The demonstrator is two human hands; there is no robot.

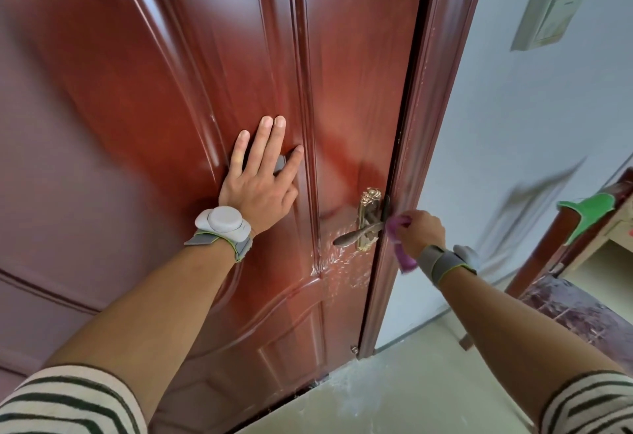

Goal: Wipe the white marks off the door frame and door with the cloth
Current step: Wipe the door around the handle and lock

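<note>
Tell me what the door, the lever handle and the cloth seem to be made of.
The door: glossy red-brown wood grain, moulded panels; lacquered wood or coated metal, can't tell. The lever handle: metal, duller than its ornate brass-gold backplate. The cloth: soft purple fabric, crumpled in the right hand.

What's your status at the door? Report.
Left hand flat on door. Right hand grips cloth at frame. White marks below handle, unwiped. Handle close beside cloth.
</note>
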